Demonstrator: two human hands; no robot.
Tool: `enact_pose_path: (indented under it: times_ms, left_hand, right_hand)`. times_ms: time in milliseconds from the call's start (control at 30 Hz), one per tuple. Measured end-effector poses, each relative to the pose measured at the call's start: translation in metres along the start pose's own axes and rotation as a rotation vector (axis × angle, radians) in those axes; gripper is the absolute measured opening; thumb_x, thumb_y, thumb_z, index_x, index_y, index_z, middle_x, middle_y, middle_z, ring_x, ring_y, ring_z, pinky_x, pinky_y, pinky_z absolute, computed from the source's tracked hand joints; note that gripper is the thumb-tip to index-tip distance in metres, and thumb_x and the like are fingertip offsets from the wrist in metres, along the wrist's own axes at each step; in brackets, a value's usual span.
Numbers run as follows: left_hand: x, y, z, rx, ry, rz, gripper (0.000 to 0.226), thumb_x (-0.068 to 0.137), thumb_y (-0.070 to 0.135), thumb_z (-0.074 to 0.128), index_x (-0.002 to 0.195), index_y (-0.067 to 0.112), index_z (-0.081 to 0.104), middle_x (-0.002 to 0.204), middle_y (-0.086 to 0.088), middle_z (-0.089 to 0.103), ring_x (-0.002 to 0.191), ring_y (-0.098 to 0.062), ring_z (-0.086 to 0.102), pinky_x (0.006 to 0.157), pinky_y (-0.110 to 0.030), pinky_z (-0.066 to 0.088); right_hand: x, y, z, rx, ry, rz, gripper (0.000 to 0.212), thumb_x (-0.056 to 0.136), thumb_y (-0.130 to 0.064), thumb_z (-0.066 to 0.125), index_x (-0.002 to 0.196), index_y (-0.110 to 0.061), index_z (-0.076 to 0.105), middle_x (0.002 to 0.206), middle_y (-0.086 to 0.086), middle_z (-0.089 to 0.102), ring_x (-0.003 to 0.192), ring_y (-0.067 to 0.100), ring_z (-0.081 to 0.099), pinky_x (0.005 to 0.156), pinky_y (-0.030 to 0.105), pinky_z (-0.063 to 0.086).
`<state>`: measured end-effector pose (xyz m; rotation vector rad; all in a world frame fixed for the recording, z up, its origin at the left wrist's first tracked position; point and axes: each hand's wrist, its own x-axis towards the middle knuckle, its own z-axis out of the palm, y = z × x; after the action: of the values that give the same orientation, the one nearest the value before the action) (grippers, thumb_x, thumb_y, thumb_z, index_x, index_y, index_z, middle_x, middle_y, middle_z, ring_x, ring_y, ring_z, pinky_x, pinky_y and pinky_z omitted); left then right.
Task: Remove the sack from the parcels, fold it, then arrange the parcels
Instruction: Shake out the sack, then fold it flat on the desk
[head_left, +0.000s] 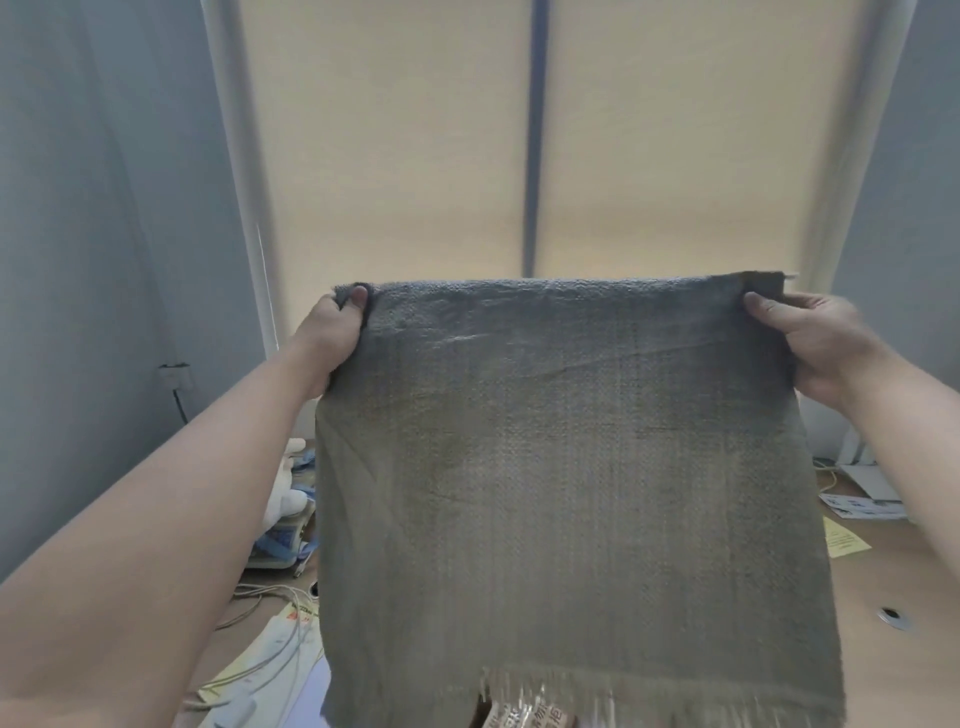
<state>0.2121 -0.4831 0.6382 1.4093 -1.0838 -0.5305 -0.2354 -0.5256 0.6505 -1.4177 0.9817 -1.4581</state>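
Aloft, sack (566, 483), left hand (332, 332), right hand (810, 338) pinching corners

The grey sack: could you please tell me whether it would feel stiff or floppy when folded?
Probably floppy: the sack hangs limp and creased from the left hand and right hand. Likely light, since pinches at two corners carry it. Its frayed lower edge may shed threads.

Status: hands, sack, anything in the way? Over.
Left hand and right hand each grip a top corner. Sack hangs spread, unfolded. Parcels show under its frayed hem; cables lie left.
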Motion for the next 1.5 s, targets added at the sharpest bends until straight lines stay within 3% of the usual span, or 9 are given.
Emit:
enact_pose_path:
  times_ms: [133, 233, 600, 833, 1033, 1167, 1267, 1367, 1500]
  left_hand:
    - [-0.015, 0.008, -0.016, 0.009, -0.464, -0.232, 0.083, 0.048, 0.065, 0.090, 0.110, 0.016, 0.066, 0.103, -0.007, 0.075, 0.089, -0.019, 0.073, 0.068, -0.029, 0.059]
    - [-0.009, -0.001, -0.026, 0.025, -0.634, -0.272, 0.069, 0.051, 0.021, 0.097, 0.111, 0.003, 0.067, 0.103, -0.017, 0.076, 0.087, -0.027, 0.075, 0.073, -0.039, 0.064]
    - [-0.007, -0.032, -0.009, -0.083, -0.211, -0.269, 0.023, 0.091, 0.029, 0.071, 0.080, 0.009, 0.071, 0.086, -0.014, 0.071, 0.075, -0.026, 0.067, 0.086, -0.047, 0.057]
    - [-0.004, -0.037, 0.002, -0.071, -0.071, -0.222, 0.024, 0.105, 0.034, 0.051, 0.109, 0.013, 0.062, 0.082, -0.008, 0.064, 0.064, -0.022, 0.061, 0.042, -0.026, 0.049]
    - [-0.006, -0.035, -0.002, -0.189, -0.091, -0.439, 0.014, 0.099, 0.013, 0.059, 0.085, 0.009, 0.062, 0.060, -0.008, 0.068, 0.038, -0.015, 0.063, 0.036, -0.023, 0.051]
    - [0.000, -0.037, -0.017, -0.130, -0.124, -0.455, 0.016, 0.098, 0.006, 0.054, 0.102, 0.015, 0.066, 0.079, -0.009, 0.070, 0.059, -0.018, 0.066, 0.055, -0.027, 0.057]
    - [0.001, -0.037, -0.022, -0.103, -0.171, -0.380, 0.019, 0.099, 0.006, 0.059, 0.105, 0.014, 0.075, 0.100, -0.015, 0.073, 0.076, -0.022, 0.067, 0.055, -0.030, 0.060]
    - [-0.004, -0.029, -0.029, -0.099, -0.317, -0.291, 0.040, 0.075, 0.025, 0.083, 0.112, 0.012, 0.075, 0.106, -0.008, 0.073, 0.092, -0.018, 0.067, 0.058, -0.022, 0.059]
    - [-0.002, -0.031, -0.048, -0.039, -0.626, -0.255, 0.096, 0.042, 0.005, 0.098, 0.129, 0.020, 0.062, 0.125, -0.009, 0.069, 0.110, -0.022, 0.069, 0.078, -0.031, 0.059]
  right_hand:
    - [0.015, 0.013, -0.007, -0.399, 0.181, -0.092, 0.038, 0.091, -0.052, 0.061, 0.096, -0.015, 0.066, 0.104, 0.014, 0.073, 0.091, 0.030, 0.069, 0.084, 0.048, 0.059]
    - [0.022, 0.021, -0.011, -0.579, 0.277, -0.055, 0.049, 0.090, -0.055, 0.049, 0.089, -0.007, 0.061, 0.098, 0.019, 0.068, 0.098, 0.043, 0.065, 0.085, 0.050, 0.054]
    - [-0.006, 0.009, -0.001, -0.103, 0.100, 0.383, 0.021, 0.103, -0.030, 0.055, 0.104, -0.013, 0.067, 0.085, 0.005, 0.074, 0.072, 0.020, 0.071, 0.064, 0.036, 0.060]
    - [-0.011, 0.013, -0.008, -0.109, -0.164, 0.327, 0.031, 0.097, -0.033, 0.057, 0.124, -0.018, 0.066, 0.121, 0.008, 0.074, 0.104, 0.024, 0.072, 0.096, 0.042, 0.052]
    - [-0.018, 0.029, -0.011, -0.117, -0.290, 0.391, 0.107, 0.069, 0.000, 0.085, 0.153, -0.037, 0.030, 0.135, 0.010, 0.059, 0.108, 0.026, 0.069, 0.077, 0.040, 0.064]
    - [-0.015, 0.027, -0.010, -0.361, -0.053, 0.274, 0.076, 0.089, -0.014, 0.076, 0.149, -0.037, 0.037, 0.149, 0.013, 0.043, 0.120, 0.031, 0.057, 0.099, 0.048, 0.051]
    - [-0.015, 0.025, -0.009, -0.373, -0.007, 0.217, 0.032, 0.088, -0.037, 0.075, 0.114, -0.025, 0.060, 0.131, 0.025, 0.061, 0.095, 0.025, 0.060, 0.083, 0.039, 0.049]
    - [-0.019, 0.020, -0.007, -0.360, -0.009, 0.179, 0.081, 0.053, -0.078, 0.077, 0.105, -0.018, 0.064, 0.109, 0.021, 0.066, 0.083, 0.020, 0.055, 0.068, 0.032, 0.041]
    - [-0.021, 0.011, -0.018, -0.326, -0.140, 0.261, 0.106, 0.036, -0.057, 0.097, 0.127, -0.017, 0.058, 0.111, 0.009, 0.066, 0.099, 0.023, 0.062, 0.080, 0.036, 0.048]
